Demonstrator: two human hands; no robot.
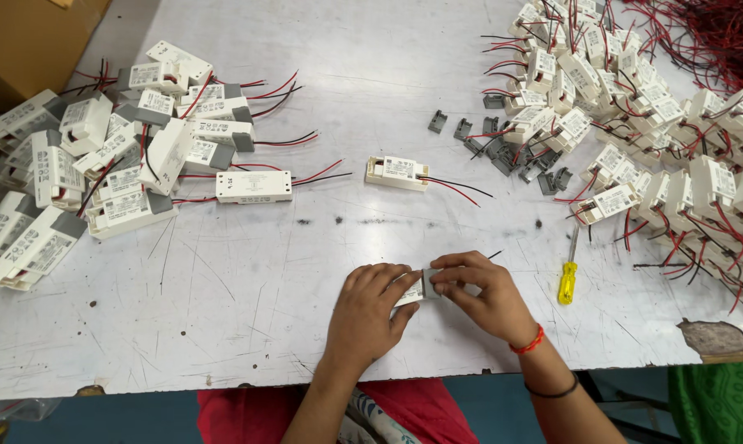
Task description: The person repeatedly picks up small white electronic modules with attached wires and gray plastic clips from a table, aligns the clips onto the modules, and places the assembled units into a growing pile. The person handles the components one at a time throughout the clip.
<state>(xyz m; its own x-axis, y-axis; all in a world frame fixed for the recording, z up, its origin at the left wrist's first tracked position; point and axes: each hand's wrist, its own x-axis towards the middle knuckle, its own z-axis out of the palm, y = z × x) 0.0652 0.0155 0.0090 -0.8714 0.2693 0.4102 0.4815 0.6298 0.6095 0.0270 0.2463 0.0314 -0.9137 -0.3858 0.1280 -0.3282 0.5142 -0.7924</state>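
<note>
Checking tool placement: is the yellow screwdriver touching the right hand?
Apart. The head view shows bare table between the yellow screwdriver and the right hand.

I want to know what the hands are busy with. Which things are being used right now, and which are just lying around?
In use:
- left hand and right hand, both holding one white box
- grey end cap at that box's end, under the right fingers

Lying about:
- yellow screwdriver
- loose grey caps
- white box piles, left and right
- single wired box
</note>
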